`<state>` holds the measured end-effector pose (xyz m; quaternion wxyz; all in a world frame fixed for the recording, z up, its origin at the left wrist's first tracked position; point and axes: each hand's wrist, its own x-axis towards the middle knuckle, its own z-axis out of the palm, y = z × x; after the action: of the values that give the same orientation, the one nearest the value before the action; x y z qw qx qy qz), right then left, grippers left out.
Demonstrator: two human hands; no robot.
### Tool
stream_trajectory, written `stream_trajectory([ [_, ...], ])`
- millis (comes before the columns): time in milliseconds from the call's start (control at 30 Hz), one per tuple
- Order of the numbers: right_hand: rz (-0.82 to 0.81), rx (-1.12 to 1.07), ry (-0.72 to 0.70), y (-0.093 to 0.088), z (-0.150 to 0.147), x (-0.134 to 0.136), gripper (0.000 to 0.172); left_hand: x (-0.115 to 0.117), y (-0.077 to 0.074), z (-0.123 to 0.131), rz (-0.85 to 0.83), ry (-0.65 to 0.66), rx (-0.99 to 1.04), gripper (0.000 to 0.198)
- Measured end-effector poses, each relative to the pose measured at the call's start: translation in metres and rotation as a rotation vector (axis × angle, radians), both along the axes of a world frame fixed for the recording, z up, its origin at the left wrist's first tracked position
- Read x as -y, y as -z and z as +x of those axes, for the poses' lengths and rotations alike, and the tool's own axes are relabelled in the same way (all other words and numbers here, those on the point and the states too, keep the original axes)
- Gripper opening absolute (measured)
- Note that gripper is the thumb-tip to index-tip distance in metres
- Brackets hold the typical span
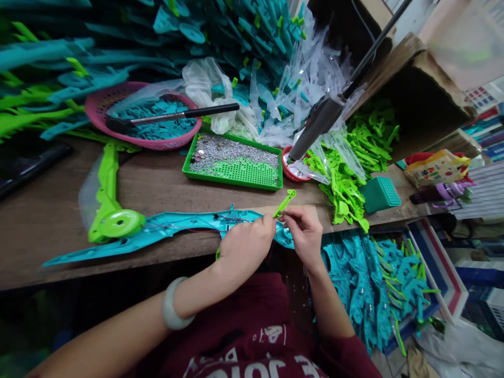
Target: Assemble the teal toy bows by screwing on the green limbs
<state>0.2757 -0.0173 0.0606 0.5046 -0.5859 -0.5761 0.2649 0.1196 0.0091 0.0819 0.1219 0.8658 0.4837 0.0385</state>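
Note:
A long teal plastic toy part (169,228) lies along the front edge of the wooden table (157,184), with thin red wires on it. My left hand (246,244) is closed on its right portion. My right hand (303,231) pinches the lower end of a small lime-green plastic piece (285,202) that sticks up and away, just above the teal part. Both hands meet at the teal part's right end. A pale bangle sits on my left wrist.
A green tray (232,178) holds small metal screws. A pink basket (102,102) of teal pieces carries a black-handled tool (173,116). A hanging powered screwdriver (318,123) points down near a red dish. Lime-green parts (346,178) heap at right; teal parts fill a bin (378,283) below.

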Motion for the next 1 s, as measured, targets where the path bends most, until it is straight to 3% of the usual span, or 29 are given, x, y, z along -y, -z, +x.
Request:
stream_trajectory([
  [233,0.116,-0.059,0.008,0.009,-0.005,0.0,0.008,0.005,0.0,0.001,0.053,0.0,-0.004,0.033],
  [400,0.167,0.101,-0.005,0.004,-0.004,-0.001,0.013,0.008,0.002,0.001,0.107,0.02,-0.019,0.031],
  [533,0.154,0.176,-0.027,-0.001,-0.004,0.0,0.016,0.009,0.003,0.0,0.126,0.024,-0.012,0.03],
  [733,0.142,0.1,0.013,-0.003,-0.007,0.003,0.009,0.011,0.004,0.0,0.143,0.019,0.005,0.033],
  [1000,0.073,0.123,-0.061,-0.008,-0.005,0.005,0.01,0.012,0.005,-0.003,0.153,0.019,-0.006,0.03],
])
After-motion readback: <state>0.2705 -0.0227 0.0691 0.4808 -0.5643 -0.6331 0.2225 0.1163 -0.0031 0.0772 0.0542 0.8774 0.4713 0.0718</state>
